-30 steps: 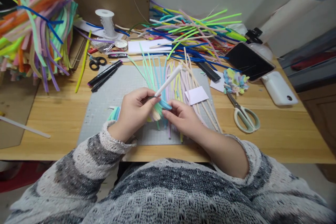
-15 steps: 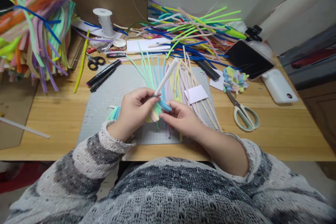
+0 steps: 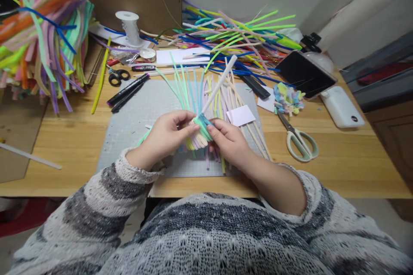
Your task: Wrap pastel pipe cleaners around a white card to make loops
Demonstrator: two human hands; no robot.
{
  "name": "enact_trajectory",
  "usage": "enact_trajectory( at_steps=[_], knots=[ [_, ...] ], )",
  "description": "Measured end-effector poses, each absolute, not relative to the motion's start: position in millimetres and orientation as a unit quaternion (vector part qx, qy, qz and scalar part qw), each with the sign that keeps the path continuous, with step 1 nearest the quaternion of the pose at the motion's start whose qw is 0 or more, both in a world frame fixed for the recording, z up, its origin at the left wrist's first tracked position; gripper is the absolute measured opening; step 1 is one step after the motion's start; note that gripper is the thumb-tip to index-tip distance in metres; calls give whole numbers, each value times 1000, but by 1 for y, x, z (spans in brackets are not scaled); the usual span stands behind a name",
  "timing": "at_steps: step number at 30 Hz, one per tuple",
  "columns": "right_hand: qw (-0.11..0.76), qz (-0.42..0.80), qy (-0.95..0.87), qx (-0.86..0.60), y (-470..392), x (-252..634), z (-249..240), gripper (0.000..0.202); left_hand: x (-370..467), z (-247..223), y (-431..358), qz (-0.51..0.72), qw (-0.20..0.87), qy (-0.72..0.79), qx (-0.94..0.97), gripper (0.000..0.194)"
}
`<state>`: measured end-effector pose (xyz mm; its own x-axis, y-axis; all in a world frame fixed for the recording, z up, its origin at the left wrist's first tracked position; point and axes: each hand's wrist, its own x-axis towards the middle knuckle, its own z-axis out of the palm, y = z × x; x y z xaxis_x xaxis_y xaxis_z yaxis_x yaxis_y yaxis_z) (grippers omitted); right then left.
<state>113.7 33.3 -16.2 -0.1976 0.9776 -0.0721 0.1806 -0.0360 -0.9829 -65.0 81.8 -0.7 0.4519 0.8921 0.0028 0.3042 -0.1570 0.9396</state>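
Between my hands is a flower of looped pastel pipe cleaners (image 3: 199, 138), in mint, blue, cream, yellow and lilac, with a thick white stem (image 3: 221, 84) pointing up and to the right. My left hand (image 3: 167, 135) pinches its left side between thumb and fingers. On the right side, my right hand (image 3: 227, 139) closes thumb and fingers on the blue and mint loops. Loose mint pipe cleaners (image 3: 180, 88) fan out just beyond, beside lilac and yellow ones, on a grey cutting mat (image 3: 125, 137). A folded white card (image 3: 241, 115) lies on cream strands near my right hand.
Green-handled scissors (image 3: 302, 142), a phone (image 3: 306, 73) and a white device (image 3: 342, 106) lie to the right. Black markers (image 3: 129, 93) and small black scissors (image 3: 118, 76) are at left. A large pipe cleaner bundle (image 3: 41, 30) stands far left; a colourful heap (image 3: 238, 30) lies behind.
The white stem has swung to the right and tilted further over. The loops have turned, showing more mint and cream, and my right hand has shifted slightly up onto them.
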Motion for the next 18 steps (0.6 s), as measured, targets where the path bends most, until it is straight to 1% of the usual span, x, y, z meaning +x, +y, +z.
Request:
enact_trajectory(
  at_steps=[3,6,8,10,14,16,18],
  knots=[
    [373,459,-634,-498,33,115,-12,31,-65,4,81,298,432,448,723,22],
    [382,372,-687,-493,34,116,-9,24,-65,7,79,312,348,455,758,20],
    [394,332,-700,-494,34,117,-9,20,-65,7,79,312,329,450,769,20],
    [396,303,-712,-495,35,117,-10,18,-64,7,78,309,354,446,762,20],
    [390,286,-742,-464,36,117,-14,16,-63,6,78,311,470,425,708,23],
    [395,289,-742,-457,36,117,-15,14,-63,7,78,313,488,418,700,22],
    [420,317,-708,-472,35,116,-14,11,-63,9,78,304,476,429,705,19]
  ],
)
